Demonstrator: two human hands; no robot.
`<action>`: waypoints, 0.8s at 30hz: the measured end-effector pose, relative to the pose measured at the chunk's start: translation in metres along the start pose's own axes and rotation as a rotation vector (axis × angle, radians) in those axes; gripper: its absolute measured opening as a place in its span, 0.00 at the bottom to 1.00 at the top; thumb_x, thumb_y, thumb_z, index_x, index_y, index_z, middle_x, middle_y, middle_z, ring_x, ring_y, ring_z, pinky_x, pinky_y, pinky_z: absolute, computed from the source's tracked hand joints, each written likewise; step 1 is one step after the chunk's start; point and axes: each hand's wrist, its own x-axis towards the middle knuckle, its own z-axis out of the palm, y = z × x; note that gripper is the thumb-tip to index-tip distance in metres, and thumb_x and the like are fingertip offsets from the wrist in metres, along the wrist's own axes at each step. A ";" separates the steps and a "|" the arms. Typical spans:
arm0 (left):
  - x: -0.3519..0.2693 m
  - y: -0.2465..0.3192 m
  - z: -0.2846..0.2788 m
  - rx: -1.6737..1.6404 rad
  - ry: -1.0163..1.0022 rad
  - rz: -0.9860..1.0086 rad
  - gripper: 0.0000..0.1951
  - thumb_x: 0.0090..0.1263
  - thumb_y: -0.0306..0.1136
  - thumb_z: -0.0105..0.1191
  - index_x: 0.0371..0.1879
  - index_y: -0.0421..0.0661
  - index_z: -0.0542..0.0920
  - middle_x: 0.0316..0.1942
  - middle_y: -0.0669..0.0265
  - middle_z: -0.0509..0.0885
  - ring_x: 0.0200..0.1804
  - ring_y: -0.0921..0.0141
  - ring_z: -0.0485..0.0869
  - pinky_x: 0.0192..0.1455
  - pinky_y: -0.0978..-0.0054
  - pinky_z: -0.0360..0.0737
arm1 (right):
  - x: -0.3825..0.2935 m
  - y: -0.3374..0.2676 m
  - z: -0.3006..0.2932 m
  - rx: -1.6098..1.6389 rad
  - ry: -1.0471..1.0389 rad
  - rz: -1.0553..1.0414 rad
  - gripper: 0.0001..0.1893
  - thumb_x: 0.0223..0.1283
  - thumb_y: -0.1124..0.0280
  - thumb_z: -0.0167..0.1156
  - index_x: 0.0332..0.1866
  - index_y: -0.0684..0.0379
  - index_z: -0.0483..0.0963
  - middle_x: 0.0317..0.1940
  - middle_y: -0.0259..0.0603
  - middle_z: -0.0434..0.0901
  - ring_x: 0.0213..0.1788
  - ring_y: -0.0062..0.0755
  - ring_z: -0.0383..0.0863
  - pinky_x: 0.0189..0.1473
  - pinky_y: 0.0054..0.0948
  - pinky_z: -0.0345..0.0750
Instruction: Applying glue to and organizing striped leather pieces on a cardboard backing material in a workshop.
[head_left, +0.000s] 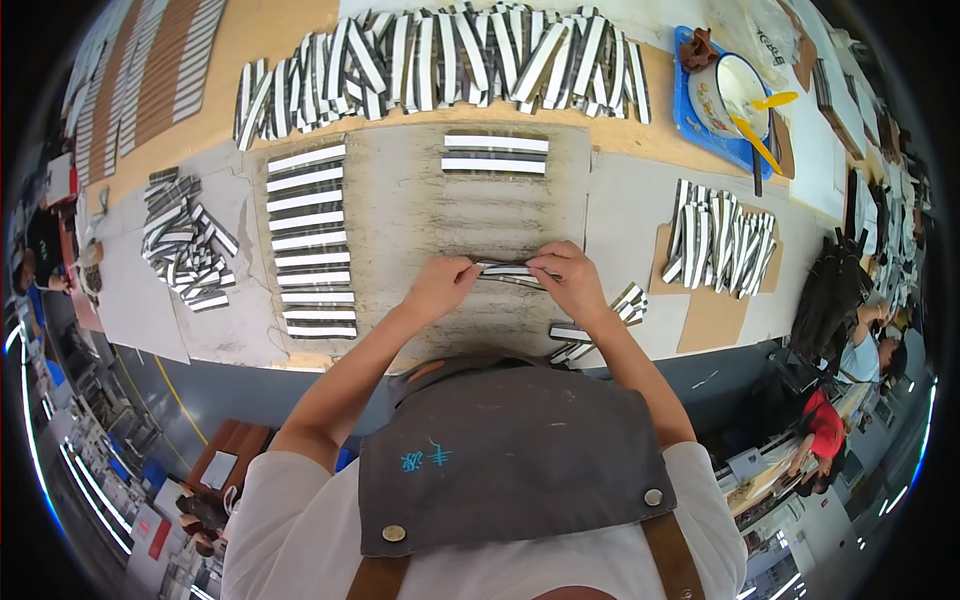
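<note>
Both my hands pinch a narrow black-and-white strip (510, 271) by its ends, just above the grey board (465, 315). My left hand (442, 286) has its left end and my right hand (568, 277) its right end. Beyond them, two similar strips (493, 163) lie parallel on the board. A column of strips (307, 240) lies spaced out to the left. Near my right forearm are a few loose strips (630, 304), partly hidden by the arm. A long heap of strips (450, 60) spans the far side. What the strips are made of cannot be told.
Small strips (187, 240) lie heaped at left, more strips (720, 240) on brown cardboard (712, 326) at right. At far right, a blue tray (682, 97) holds an enamel pot (724, 97) with yellow-handled tools. A dark bundle (821, 300) lies at the right edge. Other people are in the background.
</note>
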 end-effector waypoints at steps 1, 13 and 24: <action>-0.003 -0.009 0.003 0.097 0.196 0.170 0.07 0.60 0.29 0.55 0.34 0.40 0.78 0.28 0.59 0.77 0.27 0.61 0.76 0.32 0.67 0.73 | 0.003 -0.001 0.002 -0.037 0.014 -0.081 0.05 0.48 0.77 0.62 0.31 0.58 0.80 0.30 0.38 0.78 0.33 0.39 0.76 0.35 0.32 0.75; -0.006 -0.001 0.012 -0.175 0.382 0.183 0.06 0.64 0.25 0.52 0.38 0.42 0.79 0.24 0.60 0.77 0.23 0.67 0.74 0.30 0.73 0.72 | 0.018 -0.011 0.016 -0.093 -0.081 -0.076 0.10 0.43 0.75 0.64 0.35 0.58 0.79 0.32 0.37 0.77 0.36 0.38 0.74 0.38 0.33 0.74; -0.010 -0.015 -0.008 -0.761 0.105 -0.277 0.11 0.70 0.25 0.41 0.49 0.44 0.74 0.29 0.69 0.78 0.27 0.80 0.74 0.29 0.83 0.73 | 0.014 -0.008 0.031 -0.203 -0.067 -0.310 0.10 0.42 0.78 0.62 0.34 0.58 0.76 0.34 0.35 0.74 0.41 0.37 0.71 0.44 0.34 0.70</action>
